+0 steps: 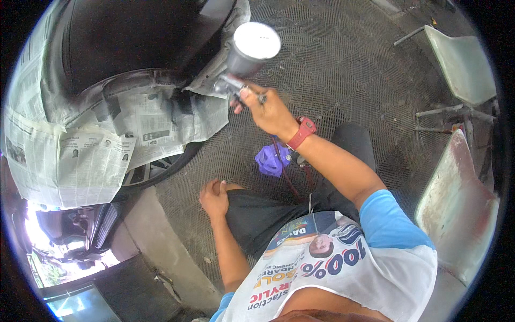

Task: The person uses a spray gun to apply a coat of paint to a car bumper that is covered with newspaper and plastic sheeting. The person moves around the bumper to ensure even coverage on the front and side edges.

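Black car panel [145, 43] upper left, bordered by newspaper sheets [91, 161]; wheel [163, 169] below. Spray gun [244, 65], white-topped cup uppermost, near panel's right edge, gripped in right hand [272, 114]. Left hand [214, 199] empty, relaxed, at knee. Red watch [303, 132] on right wrist.

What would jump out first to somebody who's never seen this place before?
Probably the spray gun with its big white-topped cup, held up in the right hand near the top centre. Next, the glossy black vehicle panel at upper left, bordered by newspaper that hangs partly over a wheel. A vivid purple bundle also stands out against the dark floor, below that hand.
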